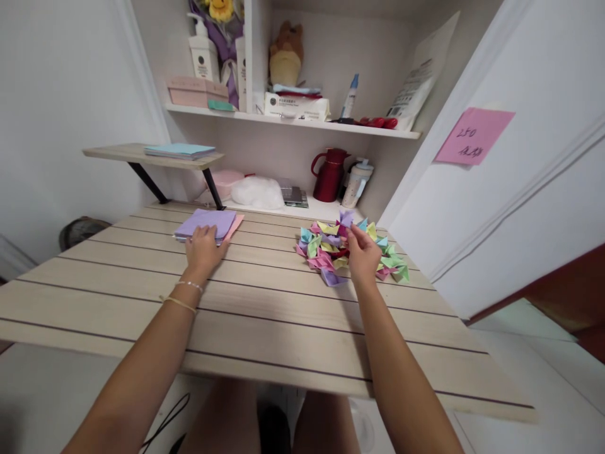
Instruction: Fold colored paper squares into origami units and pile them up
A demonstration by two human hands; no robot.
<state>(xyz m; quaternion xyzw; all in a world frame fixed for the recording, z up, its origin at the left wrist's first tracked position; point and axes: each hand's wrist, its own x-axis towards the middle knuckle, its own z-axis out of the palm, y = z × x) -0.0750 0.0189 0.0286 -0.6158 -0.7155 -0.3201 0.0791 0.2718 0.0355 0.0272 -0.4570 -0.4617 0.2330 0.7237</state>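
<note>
Head view. Landmark for all positions: pile of folded paper pieces (321,249), mixed pink, green, yellow, blue and purple, lying on the slatted wooden worktop (265,315) towards its far right.

- Right hand (363,255): resting on the near right part of the pile. Grip narrow, fingertips (353,234) closed on a purple folded piece (346,218), which stands up just above the pile's far edge.
- Left hand (203,249): well to the left of the pile, palm down. Grip wide, fingers laid flat over the near edge of a stack of purple paper squares (208,221); nothing is clasped.
- The stack lies flat on the worktop, level with the pile and well apart from it. A pink sheet (239,221) shows under the stack's side nearest the pile.
- Two thin bracelets (189,287) on the left wrist.

Surroundings:
- Red jug (329,175) and white lidded cup (357,183) stand side by side on a low ledge directly behind the pile.
- White soft bundle (258,192) behind and left of the pile.
- Small raised shelf (123,152) far left of the pile, carrying blue sheets (179,150).
- Pink note (474,135) on the white panel up and right of the pile; its handwriting is not fully legible.
</note>
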